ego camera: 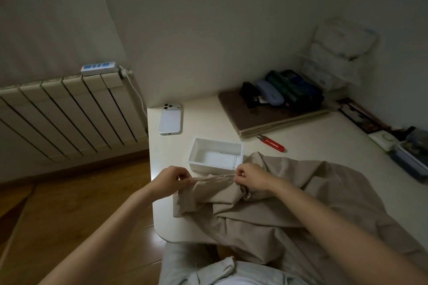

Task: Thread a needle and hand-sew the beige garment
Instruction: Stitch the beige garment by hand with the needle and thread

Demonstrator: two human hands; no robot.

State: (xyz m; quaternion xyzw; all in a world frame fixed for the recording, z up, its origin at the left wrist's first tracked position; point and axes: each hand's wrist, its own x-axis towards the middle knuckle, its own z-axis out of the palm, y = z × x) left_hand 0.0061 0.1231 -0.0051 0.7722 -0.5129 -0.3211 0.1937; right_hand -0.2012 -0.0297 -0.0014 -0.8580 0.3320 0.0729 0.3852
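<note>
The beige garment (266, 203) lies crumpled over the white table's near edge and hangs toward my lap. My left hand (171, 180) pinches one end of a pale thread (213, 176) at the garment's left fold. My right hand (251, 177) pinches the other end above the cloth, so the thread runs taut between both hands. A thin dark needle (234, 163) seems to stick up just above my right fingers; it is very small and hard to make out.
An open white box (215, 154) stands just behind my hands. Red thread snips (273, 143) lie to its right, a white phone (170, 119) at the table's left edge. Boards with cases and clutter fill the back right. A radiator (69, 113) stands on the left.
</note>
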